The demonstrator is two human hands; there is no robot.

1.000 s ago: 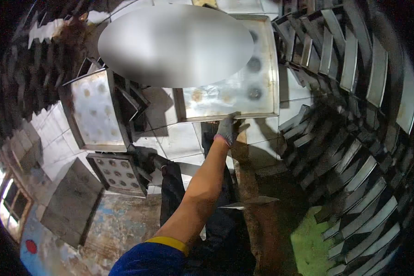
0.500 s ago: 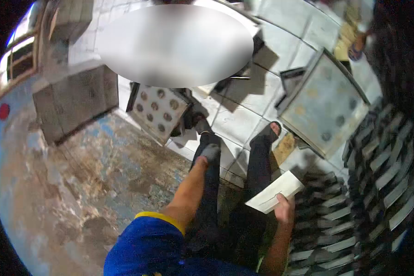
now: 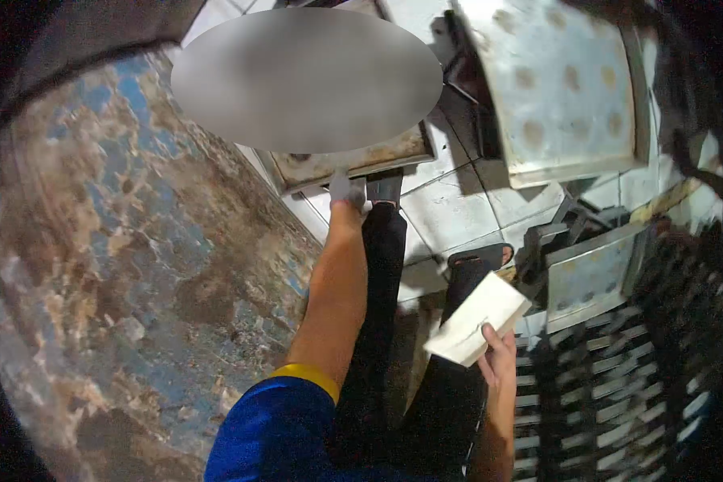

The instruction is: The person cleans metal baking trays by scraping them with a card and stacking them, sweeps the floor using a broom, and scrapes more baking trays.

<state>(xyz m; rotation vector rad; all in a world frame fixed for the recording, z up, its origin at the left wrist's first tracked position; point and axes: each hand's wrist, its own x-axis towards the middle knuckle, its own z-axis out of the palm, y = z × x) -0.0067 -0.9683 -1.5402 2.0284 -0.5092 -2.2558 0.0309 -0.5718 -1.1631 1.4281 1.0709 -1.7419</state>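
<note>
My right hand [image 3: 500,355] grips a flat, cream-coloured rectangular piece [image 3: 480,315] by its near edge, thumb on top. The piece has a thin dark line on it; I cannot make out its material. My left hand [image 3: 349,190], in a grey glove, is stretched forward to the near edge of a worn metal tray [image 3: 297,170]. Its fingers are smeared by motion, so whether they grip the tray edge is unclear. A grey blur covers most of that tray.
Another metal tray with round brown stains [image 3: 570,96] is at the upper right, and a smaller one [image 3: 590,273] lies below it. Stacked dark slatted racks [image 3: 594,394] fill the lower right. A peeling, stained surface [image 3: 153,281] spans the left. White tiles [image 3: 450,205] cover the floor.
The view has swung and come nearer the trays. My left hand has reached forward from over my leg to the tray's edge. The cream piece stays in my right hand.
</note>
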